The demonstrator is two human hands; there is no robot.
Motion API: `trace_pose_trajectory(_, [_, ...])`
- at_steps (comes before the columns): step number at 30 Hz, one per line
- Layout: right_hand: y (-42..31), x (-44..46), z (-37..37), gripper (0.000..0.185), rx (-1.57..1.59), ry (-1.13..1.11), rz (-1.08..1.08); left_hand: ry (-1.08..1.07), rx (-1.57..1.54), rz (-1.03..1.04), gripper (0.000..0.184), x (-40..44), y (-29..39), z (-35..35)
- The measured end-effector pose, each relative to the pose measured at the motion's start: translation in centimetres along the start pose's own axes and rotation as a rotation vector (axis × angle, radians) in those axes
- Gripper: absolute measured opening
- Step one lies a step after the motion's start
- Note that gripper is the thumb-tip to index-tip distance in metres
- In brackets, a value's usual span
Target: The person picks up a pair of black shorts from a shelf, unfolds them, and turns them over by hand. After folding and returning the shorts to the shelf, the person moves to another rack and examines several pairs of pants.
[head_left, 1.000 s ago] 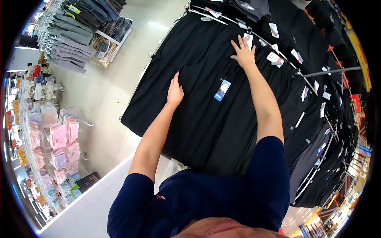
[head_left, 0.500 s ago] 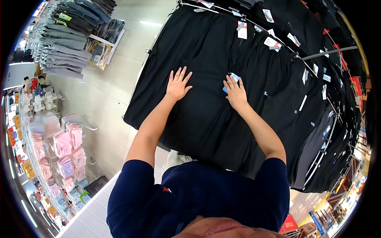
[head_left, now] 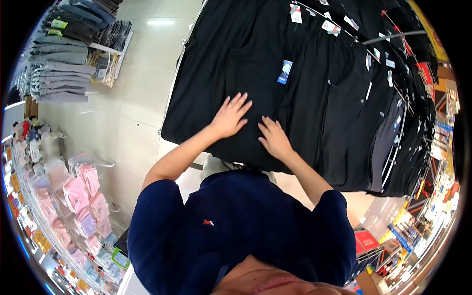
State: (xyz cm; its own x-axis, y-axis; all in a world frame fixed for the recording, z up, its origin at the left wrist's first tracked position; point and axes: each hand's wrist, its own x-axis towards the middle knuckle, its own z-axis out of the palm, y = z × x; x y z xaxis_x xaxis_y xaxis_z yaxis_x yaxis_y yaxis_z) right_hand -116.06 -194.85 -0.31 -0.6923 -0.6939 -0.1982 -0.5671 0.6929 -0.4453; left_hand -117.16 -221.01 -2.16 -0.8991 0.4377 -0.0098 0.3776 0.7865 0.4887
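Black trousers (head_left: 255, 64) hang in a dense row from a metal rack, their fabric spread in front of me. My left hand (head_left: 230, 117) lies on the black fabric with its fingers apart. To its right, my right hand (head_left: 275, 139) rests on the lower part of the same fabric, fingers spread and nothing held. A blue and white tag (head_left: 284, 72) hangs on the trousers above both hands. White price tags (head_left: 296, 14) show along the waistbands at the top.
Folded jeans and grey trousers (head_left: 61, 73) hang at the upper left. Pink and pale packaged goods (head_left: 76, 191) fill a display at the lower left. A metal bar (head_left: 393, 36) juts across the upper right. A red box (head_left: 366, 241) stands at the lower right.
Both hands have moved down the black fabric toward my body and closer together. My right hand has left the price tags at the top, passed over the blue tag and uncovered it.
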Motion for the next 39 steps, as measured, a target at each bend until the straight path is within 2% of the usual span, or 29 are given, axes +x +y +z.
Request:
trace_pose_trajectory(4, [-3.1,-4.6,3.1,0.061,0.017,-0.057,0.198,-0.216,0.083,-0.084,0.063,-6.9,-0.4,1.4])
trace_pose_trajectory(7, [-3.7,-6.4,3.4,0.074,-0.001,-0.001,0.392,-0.197,0.032,-0.070,0.060,-7.1,-1.3,1.0])
trace_pose_trajectory(9, [-5.9,-7.2,2.9,0.078,-0.001,0.018,0.385,-0.172,0.148,-0.129,0.063,-6.7,-1.0,1.1])
trace_pose_trajectory(12, [-8.7,-8.6,3.6,0.093,-0.030,-0.028,0.354,-0.085,0.097,0.064,0.061,-6.8,1.8,0.0])
trace_pose_trajectory(13, [-8.8,-9.1,3.5,0.094,-0.048,-0.030,0.369,-0.094,-0.022,0.143,0.066,-7.4,2.6,-0.1])
trace_pose_trajectory(16, [-9.1,-10.2,2.9,0.096,-0.094,0.036,0.455,-0.293,0.091,0.204,0.080,-9.2,3.9,0.3])
trace_pose_trajectory(18, [-9.2,-10.4,2.8,0.095,-0.115,0.112,0.518,-0.286,0.155,0.240,0.084,-9.1,3.8,0.2])
trace_pose_trajectory(20, [-9.1,-10.6,3.7,0.094,-0.091,0.124,0.391,-0.282,0.164,0.236,0.086,-9.1,3.9,0.4])
trace_pose_trajectory(21, [-9.0,-10.7,3.9,0.090,-0.124,0.009,0.387,-0.301,0.162,0.218,0.089,-8.8,4.3,0.3])
trace_pose_trajectory(22, [-9.2,-10.7,4.1,0.086,-0.020,0.071,0.422,-0.290,0.181,0.233,0.089,-8.6,4.7,0.4])
trace_pose_trajectory(24, [-10.1,-10.7,3.4,0.083,0.057,0.258,0.323,-0.241,0.097,0.198,0.092,-8.6,6.8,0.2])
trace_pose_trajectory(26, [-10.4,-11.6,3.7,0.074,0.045,0.166,0.286,-0.248,0.080,0.287,0.093,-8.2,9.5,0.2])
trace_pose_trajectory(28, [-9.3,-13.5,4.4,0.065,0.086,0.234,0.219,-0.277,0.096,0.293,0.093,-8.1,11.1,2.2])
trace_pose_trajectory(30, [-7.8,-16.5,4.0,0.058,0.140,0.367,0.218,-0.207,0.094,0.229,0.082,-7.9,12.0,3.3])
trace_pose_trajectory(32, [-6.1,-20.2,4.5,0.051,0.260,0.510,0.318,-0.139,0.124,0.227,0.074,-8.1,11.8,4.4])
trace_pose_trajectory(34, [-3.9,-24.9,6.0,0.047,0.505,0.485,0.494,-0.171,0.178,0.175,0.069,-8.1,12.5,4.5])
trace_pose_trajectory(36, [-2.0,-29.7,8.6,0.040,0.481,0.434,0.656,-0.201,0.225,0.167,0.070,-8.0,12.5,4.7])
trace_pose_trajectory(39, [0.9,-36.5,15.2,0.035,0.489,0.449,0.762,-0.295,0.289,0.126,0.071,-7.8,12.8,4.5])
